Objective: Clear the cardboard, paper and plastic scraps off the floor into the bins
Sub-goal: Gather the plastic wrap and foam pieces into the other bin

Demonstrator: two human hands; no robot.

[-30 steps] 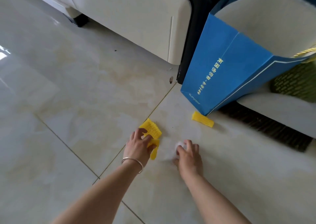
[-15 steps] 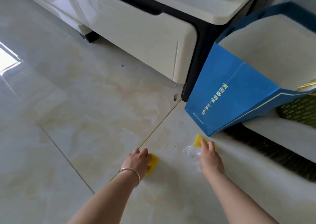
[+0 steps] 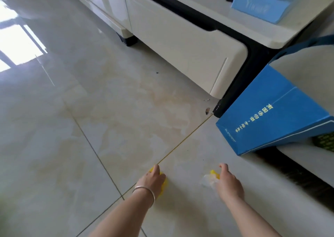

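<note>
Left hand [image 3: 153, 179]: fingers curled over a yellow mesh scrap [image 3: 164, 184], gripping it; a thin silver bangle [image 3: 146, 191] circles the wrist.
Right hand [image 3: 228, 183]: closed around a small yellow piece [image 3: 215, 173] and a crumpled clear plastic scrap [image 3: 207, 180], thumb lifted forward.
Floor [image 3: 90, 110]: glossy pale marble-look tiles with thin grout lines; small dark crumbs [image 3: 207, 110] near the cabinet foot.
Blue paper bag [image 3: 267, 117]: stiff, angular, tilted open, with yellow printed characters, well ahead of the right hand.
Cabinet [image 3: 180, 43]: smooth cream drawer fronts, rounded corners, black trim.
</note>
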